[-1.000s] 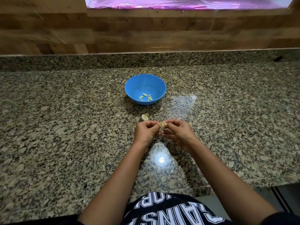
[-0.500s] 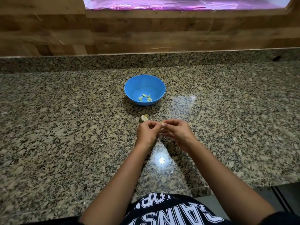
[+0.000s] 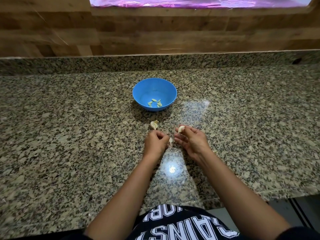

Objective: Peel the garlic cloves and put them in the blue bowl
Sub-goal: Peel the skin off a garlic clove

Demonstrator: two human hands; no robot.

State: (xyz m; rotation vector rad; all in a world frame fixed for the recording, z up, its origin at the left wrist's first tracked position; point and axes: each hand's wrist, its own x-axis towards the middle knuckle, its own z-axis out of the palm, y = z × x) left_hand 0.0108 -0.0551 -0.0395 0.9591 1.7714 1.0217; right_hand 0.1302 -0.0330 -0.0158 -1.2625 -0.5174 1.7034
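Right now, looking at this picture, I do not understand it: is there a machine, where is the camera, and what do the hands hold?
There is no machine here. A person wears one camera on the head, so the picture looks forward and down over their own arms. The surface is a granite counter. On it stands a blue bowl with a few peeled cloves inside. Nearer the person lies a piece of garlic, apparently with its skin on. The right hand pinches one clove at its fingertips. The left hand is curled and seems to pinch a pale scrap, perhaps skin; it is too small to be sure. The two hands are apart, between the person and the bowl.
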